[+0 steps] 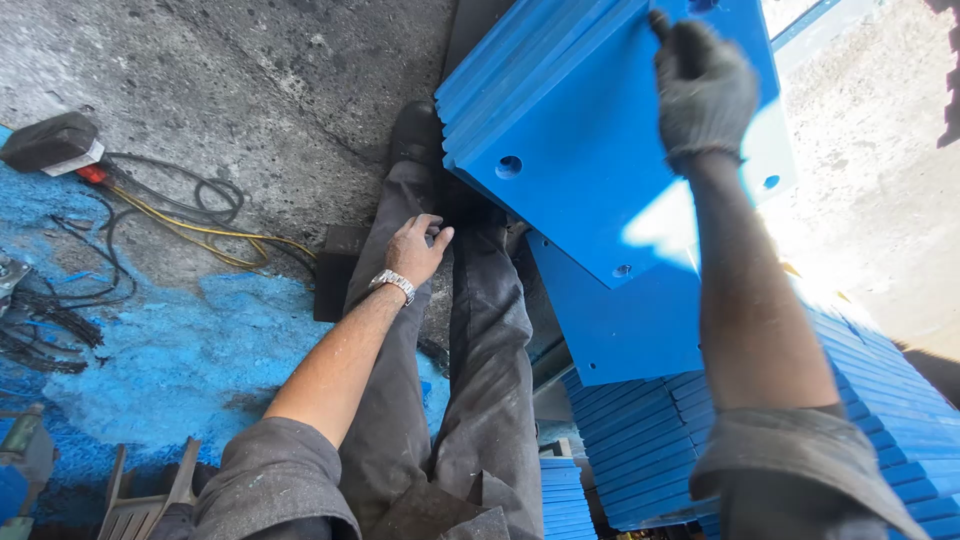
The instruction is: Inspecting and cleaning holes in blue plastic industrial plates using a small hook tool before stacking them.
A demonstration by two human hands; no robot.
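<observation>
My right hand (703,88), in a dark glove, rests on top of a stack of blue plastic plates (580,140) with drilled holes, fingers curled at the far edge of the top plate. My left hand (415,250) is bare with a metal wristwatch. It lies on my left trouser leg near the knee, fingers loosely bent, holding nothing. A lower blue plate (630,330) sticks out under the stack. My legs in grey trousers stretch forward over the concrete floor.
More blue plates (860,400) are stacked on edge at the lower right. Blue shavings (180,350) cover the floor at left. Black and yellow cables (190,215) run to a dark power tool (50,142). A dark block (335,270) sits by my leg.
</observation>
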